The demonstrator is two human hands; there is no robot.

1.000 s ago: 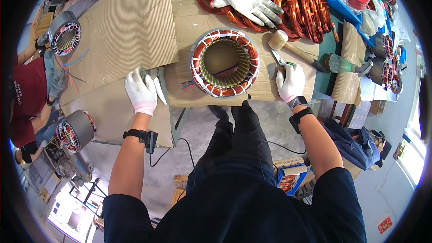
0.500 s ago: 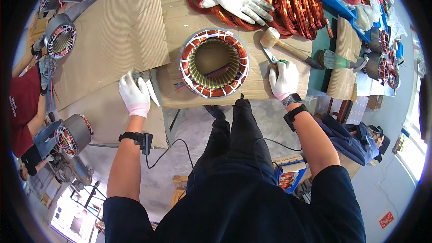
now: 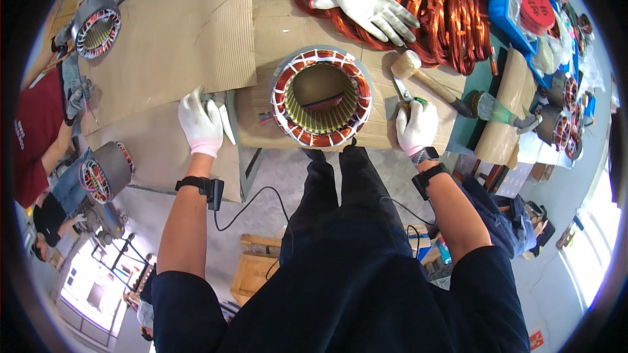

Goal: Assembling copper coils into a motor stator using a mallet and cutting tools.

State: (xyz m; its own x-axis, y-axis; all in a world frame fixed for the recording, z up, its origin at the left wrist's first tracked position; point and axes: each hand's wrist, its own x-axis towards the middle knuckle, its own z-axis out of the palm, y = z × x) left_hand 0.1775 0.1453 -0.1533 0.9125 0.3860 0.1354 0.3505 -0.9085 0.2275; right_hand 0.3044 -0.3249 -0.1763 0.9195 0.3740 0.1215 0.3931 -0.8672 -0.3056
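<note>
A motor stator point(image 3: 282, 95) stands on the cardboard in front of me, its ring of copper windings laced with white cord. My left hand point(image 3: 201, 124), in a white glove, rests left of it with fingers spread on the cardboard edge. Close by its thumb lies a white pointed strip point(image 3: 226, 123); its upper end is partly hidden by the hand. To the stator's right, my gloved right hand point(image 3: 417, 127) is closed over the green handles of a pair of scissors point(image 3: 401, 89), blades pointing away from me.
Behind the scissors lie a mallet point(image 3: 418, 72) and a brush point(image 3: 494, 108). Copper coil bundles point(image 3: 451, 19) fill the far side, with a loose white glove point(image 3: 366, 0) on top. A blue crate point(image 3: 500, 6) stands far right. At left, a co-worker's gloved hand point(image 3: 80, 91) is near another stator point(image 3: 98, 29).
The view has shifted, so the bench appears slightly right and lower. My left hand's fingers have stretched out farther; my right hand stays at the scissors.
</note>
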